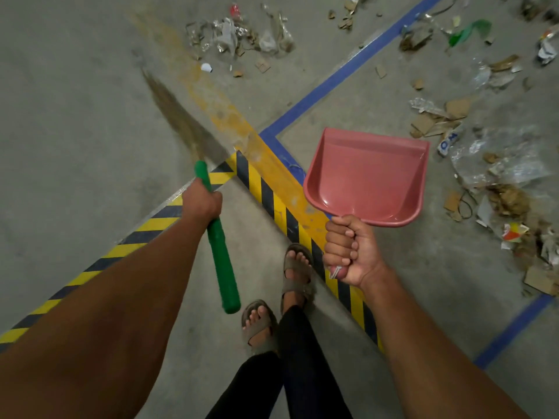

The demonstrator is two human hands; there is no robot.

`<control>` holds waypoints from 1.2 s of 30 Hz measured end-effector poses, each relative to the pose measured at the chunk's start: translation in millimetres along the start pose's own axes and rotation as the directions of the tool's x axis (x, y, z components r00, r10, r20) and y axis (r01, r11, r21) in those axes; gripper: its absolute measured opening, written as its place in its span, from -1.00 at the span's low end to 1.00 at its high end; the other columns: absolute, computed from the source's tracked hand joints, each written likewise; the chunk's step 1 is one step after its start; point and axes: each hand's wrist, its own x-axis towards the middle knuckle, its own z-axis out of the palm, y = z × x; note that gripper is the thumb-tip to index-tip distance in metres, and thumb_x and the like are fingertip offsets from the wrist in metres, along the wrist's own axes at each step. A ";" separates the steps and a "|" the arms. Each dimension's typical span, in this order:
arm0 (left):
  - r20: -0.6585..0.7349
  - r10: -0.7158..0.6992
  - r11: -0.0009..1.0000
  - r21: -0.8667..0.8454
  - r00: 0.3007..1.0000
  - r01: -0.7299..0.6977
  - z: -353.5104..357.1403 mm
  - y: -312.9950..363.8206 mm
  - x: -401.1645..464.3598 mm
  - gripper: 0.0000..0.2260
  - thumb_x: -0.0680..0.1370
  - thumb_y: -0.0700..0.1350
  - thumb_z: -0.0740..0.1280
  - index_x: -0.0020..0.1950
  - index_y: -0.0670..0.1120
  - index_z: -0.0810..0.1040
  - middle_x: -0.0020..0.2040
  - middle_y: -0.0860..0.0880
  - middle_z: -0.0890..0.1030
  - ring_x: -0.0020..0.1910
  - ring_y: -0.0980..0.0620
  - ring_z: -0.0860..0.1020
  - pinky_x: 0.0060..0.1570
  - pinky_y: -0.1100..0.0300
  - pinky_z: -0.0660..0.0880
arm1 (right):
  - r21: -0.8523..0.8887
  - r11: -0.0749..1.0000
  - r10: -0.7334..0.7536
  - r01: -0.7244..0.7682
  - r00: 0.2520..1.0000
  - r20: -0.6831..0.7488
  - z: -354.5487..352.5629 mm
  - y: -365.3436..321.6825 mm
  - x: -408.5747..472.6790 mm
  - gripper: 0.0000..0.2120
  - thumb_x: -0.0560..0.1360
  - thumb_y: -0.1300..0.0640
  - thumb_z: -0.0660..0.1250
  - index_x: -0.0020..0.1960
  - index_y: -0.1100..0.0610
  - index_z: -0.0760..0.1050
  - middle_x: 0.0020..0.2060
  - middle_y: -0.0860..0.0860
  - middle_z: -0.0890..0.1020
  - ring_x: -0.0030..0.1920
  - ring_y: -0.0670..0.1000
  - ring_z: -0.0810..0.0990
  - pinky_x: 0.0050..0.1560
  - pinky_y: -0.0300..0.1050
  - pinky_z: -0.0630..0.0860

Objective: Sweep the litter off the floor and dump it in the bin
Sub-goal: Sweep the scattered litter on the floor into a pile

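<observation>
1. Litter [242,34] lies in a loose heap on the concrete floor [75,101] at the top of the view, beyond the worn yellow stripe [211,98]; clear plastic, foil scraps and bits of cardboard are mixed in it.
2. More litter runs down the right edge: torn cardboard [453,111], crumpled clear film [496,158] and a green plastic piece [470,31].
3. Your left hand [198,201] grips the green broom handle [219,246], fingers wrapped round it near its upper end.
4. The broom bristles [178,116] point up and away from you toward the top heap; they are blurred, and you cannot tell whether they touch the floor.
5. Your right hand [348,251] holds the handle of the pink dustpan [367,176] in a closed fist.
6. The dustpan is held up off the floor with nothing in it, its open mouth facing away from you.
7. Your sandalled feet [296,267] stand just beside the black-and-yellow hazard tape [272,195].
8. A blue floor line [348,71] runs between the two spreads of litter.
</observation>
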 end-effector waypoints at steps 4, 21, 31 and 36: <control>0.235 0.209 0.953 0.168 0.949 -0.251 23.7 35.9 0.5 -0.62 0.54 -0.18 0.33 0.36 -0.19 0.46 0.07 -0.26 0.63 0.04 -0.29 0.62 0.05 -0.05 0.57 | -0.013 1.000 -0.002 0.002 1.000 -0.019 -6.3 -25.9 9.4 -0.62 0.59 0.11 0.13 -0.37 -0.04 0.15 -0.64 -0.13 0.15 -0.65 -0.12 0.07 -0.65 -0.25 0.13; 0.402 0.736 0.567 0.073 0.544 -0.821 103.9 185.6 -7.6 -0.39 0.58 -0.24 0.31 0.63 -0.18 0.25 0.51 -0.24 0.38 0.30 -0.34 0.51 0.18 -0.10 0.49 | 0.077 0.986 -0.147 0.145 0.989 0.010 -20.4 -144.6 -7.3 -0.62 0.58 0.11 0.12 -0.42 0.01 0.28 -0.64 -0.13 0.16 -0.66 -0.12 0.10 -0.63 -0.25 0.15; 0.463 0.453 0.688 0.362 0.762 -0.629 127.5 230.1 -7.8 -0.65 0.57 -0.21 0.30 0.33 -0.28 0.41 0.22 -0.32 0.51 0.20 -0.37 0.51 0.08 -0.12 0.47 | 0.154 0.961 -0.231 0.230 0.973 -0.009 -54.8 -127.3 -44.9 -0.63 0.58 0.11 0.16 -0.37 -0.04 0.16 -0.65 -0.13 0.20 -0.65 -0.12 0.09 -0.62 -0.25 0.14; 0.645 0.600 0.446 0.221 0.473 -0.867 143.4 244.1 -33.7 -0.43 0.54 -0.26 0.33 0.56 -0.19 0.34 0.41 -0.26 0.49 0.29 -0.30 0.51 0.13 -0.05 0.47 | 0.185 0.947 -0.260 0.263 0.965 -0.041 -69.9 -112.7 -63.7 -0.62 0.59 0.11 0.14 -0.39 -0.03 0.18 -0.65 -0.13 0.21 -0.64 -0.12 0.08 -0.63 -0.24 0.16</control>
